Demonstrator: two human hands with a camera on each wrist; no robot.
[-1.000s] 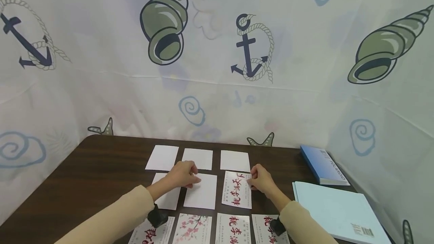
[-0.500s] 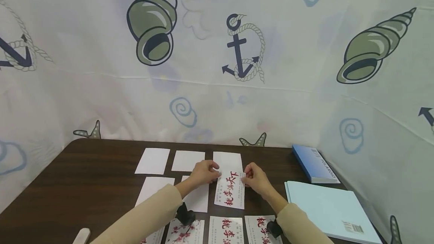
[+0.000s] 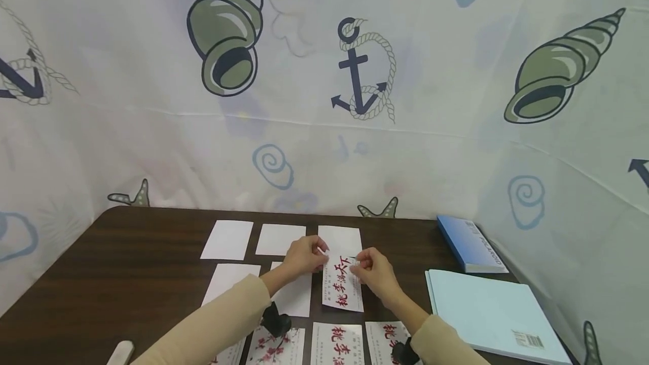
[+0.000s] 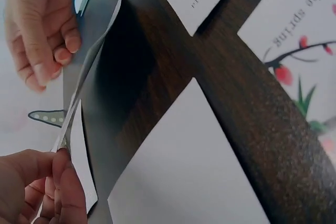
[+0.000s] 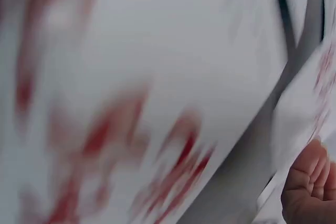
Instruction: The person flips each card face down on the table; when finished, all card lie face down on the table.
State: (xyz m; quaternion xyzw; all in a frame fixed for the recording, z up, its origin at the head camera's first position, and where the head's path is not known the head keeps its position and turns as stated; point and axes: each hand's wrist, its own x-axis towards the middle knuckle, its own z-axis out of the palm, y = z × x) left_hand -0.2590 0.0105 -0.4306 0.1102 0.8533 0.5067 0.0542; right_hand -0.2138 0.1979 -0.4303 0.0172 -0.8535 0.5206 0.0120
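Observation:
A white card with red brush-style characters (image 3: 341,292) is raised off the table in the middle row. Its upper left corner is pinched by my left hand (image 3: 306,255); the left wrist view shows thumb and fingers on the card, seen nearly edge-on and slightly bent. My right hand (image 3: 380,277) overlaps the card's upper right part in the head view. From the left wrist, that right hand (image 4: 39,30) appears beside the card, fingers loosely bent and apart from it. Just behind lies a blank white card (image 3: 341,239).
More blank cards, including one at the far left (image 3: 227,239), lie in rows. Printed cards line the front, one with pink blossoms (image 3: 276,348). At right are a blue book (image 3: 471,246) and a large pale blue book (image 3: 492,311). A patterned cloth hangs behind.
My left hand moved right from the neighbouring blank card to this card's corner and pinched it. My right hand has shifted left from the card's right edge. The card has turned slightly.

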